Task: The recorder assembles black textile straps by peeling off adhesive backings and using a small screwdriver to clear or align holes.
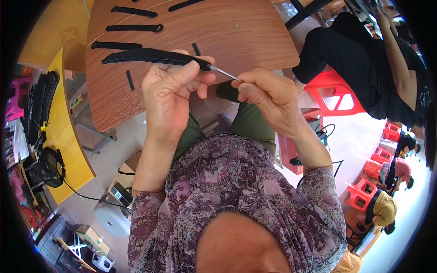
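My left hand (169,88) pinches a long black fabric strap (141,55) between thumb and fingers, above the near edge of the brown wooden table. The strap looks layered and points away to the left. In my right hand (275,95), a thin, pointed metal tool (226,73) is held between thumb and forefinger. Its tip meets the strap's right end, beside my left fingertips; whether it goes inside cannot be made out. Several narrow black straps (133,28) lie on the table beyond, one with a small loop at its end. Two short black strips (130,79) lie nearer.
The wooden table (246,32) reaches close to my lap. On the left, a yellow tabletop (68,136) bears a heap of black straps (42,102) and a black fan (51,167). At right, a person in black (359,59) sits on a red stool (334,91); other people sit farther off.
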Action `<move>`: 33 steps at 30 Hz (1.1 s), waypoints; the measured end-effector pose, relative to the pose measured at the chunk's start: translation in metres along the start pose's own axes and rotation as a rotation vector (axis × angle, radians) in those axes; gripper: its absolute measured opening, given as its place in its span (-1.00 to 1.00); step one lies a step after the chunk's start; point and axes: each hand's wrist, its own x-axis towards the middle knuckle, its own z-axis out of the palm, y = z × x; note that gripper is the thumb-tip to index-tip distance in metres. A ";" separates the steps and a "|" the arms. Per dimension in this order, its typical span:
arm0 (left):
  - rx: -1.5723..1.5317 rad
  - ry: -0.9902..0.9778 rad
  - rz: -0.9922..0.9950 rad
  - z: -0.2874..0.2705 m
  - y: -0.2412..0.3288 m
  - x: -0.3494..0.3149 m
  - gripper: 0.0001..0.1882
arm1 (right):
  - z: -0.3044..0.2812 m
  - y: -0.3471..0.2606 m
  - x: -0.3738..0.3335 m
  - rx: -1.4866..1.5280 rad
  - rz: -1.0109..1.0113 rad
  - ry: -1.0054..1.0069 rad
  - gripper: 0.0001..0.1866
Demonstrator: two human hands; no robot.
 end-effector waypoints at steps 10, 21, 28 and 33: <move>0.262 -0.054 -0.019 0.002 -0.032 -0.027 -0.55 | 0.021 -0.014 0.036 0.035 0.049 0.146 -0.77; 0.129 -0.182 -0.008 -0.001 -0.059 -0.033 -0.41 | 0.025 -0.004 0.041 -0.164 -0.127 0.028 -0.62; 0.513 -0.159 0.052 -0.006 -0.064 -0.034 -0.58 | 0.015 0.001 0.032 -0.091 -0.115 0.030 -0.63; -0.169 -0.238 -0.561 -0.031 -0.016 -0.014 -0.53 | -0.005 0.008 0.028 -0.088 -0.242 -0.033 -0.62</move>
